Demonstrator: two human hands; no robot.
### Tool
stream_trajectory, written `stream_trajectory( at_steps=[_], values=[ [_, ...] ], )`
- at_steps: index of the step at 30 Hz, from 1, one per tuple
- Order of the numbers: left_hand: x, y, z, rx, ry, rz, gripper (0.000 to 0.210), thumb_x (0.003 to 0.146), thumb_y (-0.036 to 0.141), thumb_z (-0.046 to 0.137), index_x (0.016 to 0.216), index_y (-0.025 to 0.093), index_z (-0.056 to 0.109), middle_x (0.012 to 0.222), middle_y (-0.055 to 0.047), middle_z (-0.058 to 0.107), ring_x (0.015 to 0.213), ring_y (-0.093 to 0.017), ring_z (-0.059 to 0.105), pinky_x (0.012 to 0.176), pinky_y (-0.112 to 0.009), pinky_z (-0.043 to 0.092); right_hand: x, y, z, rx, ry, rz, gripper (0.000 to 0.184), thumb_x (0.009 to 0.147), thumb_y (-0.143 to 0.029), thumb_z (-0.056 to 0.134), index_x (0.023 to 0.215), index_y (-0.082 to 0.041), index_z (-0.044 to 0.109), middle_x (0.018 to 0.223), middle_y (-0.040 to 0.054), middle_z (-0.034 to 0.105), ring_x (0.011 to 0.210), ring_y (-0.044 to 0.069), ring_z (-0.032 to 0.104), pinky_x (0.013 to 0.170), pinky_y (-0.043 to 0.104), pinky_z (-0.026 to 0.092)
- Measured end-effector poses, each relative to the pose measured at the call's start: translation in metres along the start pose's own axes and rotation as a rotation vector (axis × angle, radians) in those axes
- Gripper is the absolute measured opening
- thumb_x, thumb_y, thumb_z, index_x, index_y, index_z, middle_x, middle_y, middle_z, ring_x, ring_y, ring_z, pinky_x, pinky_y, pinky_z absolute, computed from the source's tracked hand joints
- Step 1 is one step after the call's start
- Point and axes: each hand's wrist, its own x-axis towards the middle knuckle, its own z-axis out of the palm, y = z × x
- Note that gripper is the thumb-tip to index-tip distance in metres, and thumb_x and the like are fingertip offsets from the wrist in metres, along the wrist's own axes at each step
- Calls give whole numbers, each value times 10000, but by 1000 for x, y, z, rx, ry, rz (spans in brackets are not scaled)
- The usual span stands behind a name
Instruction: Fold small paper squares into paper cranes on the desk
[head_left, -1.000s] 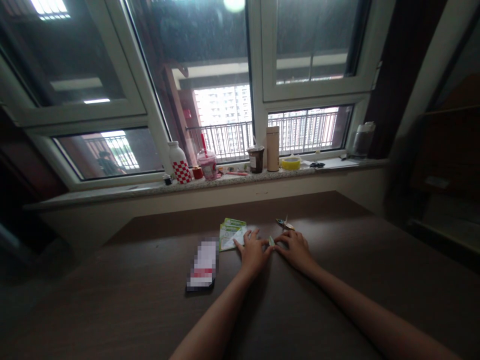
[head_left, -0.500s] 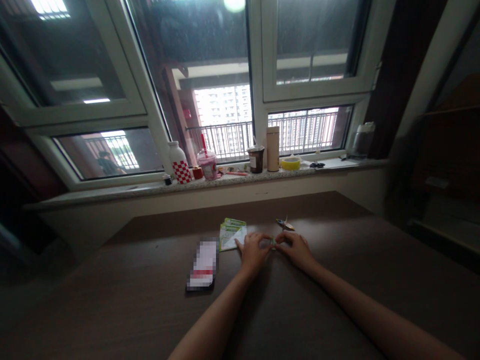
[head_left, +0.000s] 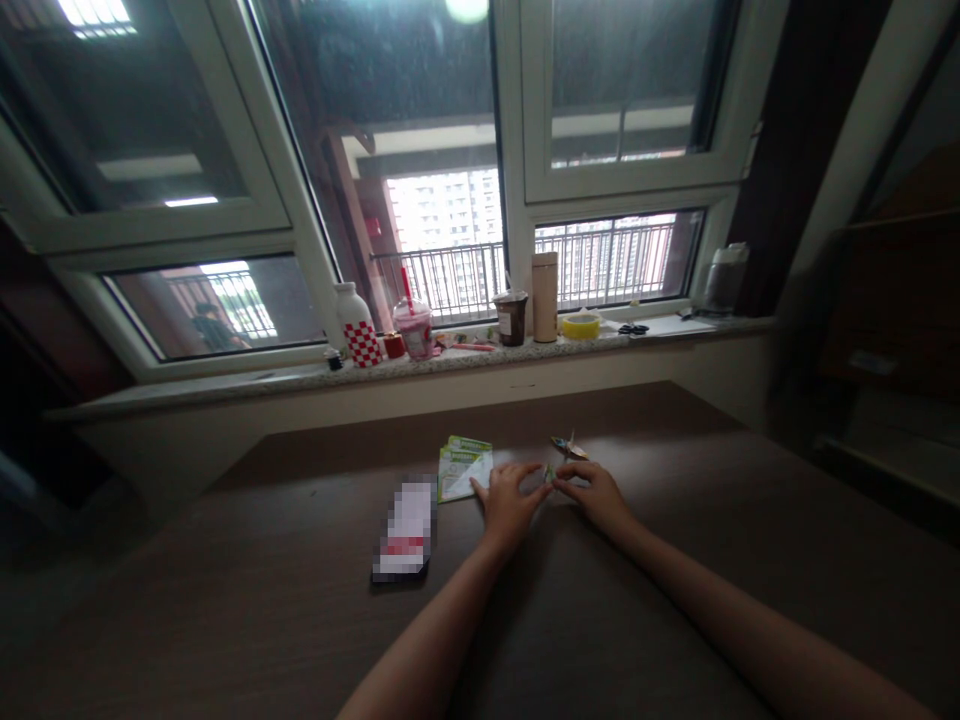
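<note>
Head view: small green paper [head_left: 550, 474] pinched over worktop [head_left: 262, 580] between fingertips of left hand [head_left: 512, 505] and right hand [head_left: 598, 495]; each grip nearly closed. Tear possible if pulled unevenly; paper stack [head_left: 459, 476], by left thumb, could be nudged.

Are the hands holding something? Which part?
A small greenish piece, seemingly by opposite sides, at fingertips of the left hand and right hand; too small for certainty.
</note>
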Motion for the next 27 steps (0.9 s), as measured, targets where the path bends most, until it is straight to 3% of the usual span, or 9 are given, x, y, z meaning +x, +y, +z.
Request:
stream_trajectory(
  at_steps=[5,10,14,20,27],
  values=[
    [1,-2,2,5,-28,-23,123,830,400,706,917,340,768,1317,-5,648,1391,-326,369,1112,-770,24,0,1,1,17,3,-22,247,694,-459,722,773,-229,767,866,72,764,945,277,657,920,413,459],
    [1,0,5,55,0,-34,135,822,408,713,904,319,773,1405,-34,576,1418,-339,325,1114,-766,66,0,0,0,1,2,-31,235,702,-446,721,782,-230,763,872,68,765,943,273,658,914,408,457],
    [1,1,6,43,-17,-14,87,830,372,711,846,313,773,1427,-13,558,1420,-335,319,1114,-768,57,1,1,0,-6,-4,-29,218,702,-430,719,772,-228,761,862,69,762,947,280,652,925,419,454],
    [1,-1,5,-15,39,-19,76,828,336,717,788,289,763,1390,-8,587,1399,-316,347,1127,-741,92,-3,0,3,-96,40,8,326,728,-472,704,965,-260,775,940,68,749,1042,303,608,973,459,428],
    [2,-1,5,-38,22,-51,68,830,334,704,826,308,767,1399,-5,574,1409,-306,330,1138,-726,74,-6,-2,4,-181,-4,14,262,755,-502,677,833,-275,783,1024,63,736,1103,302,562,1015,468,388]
  ],
)
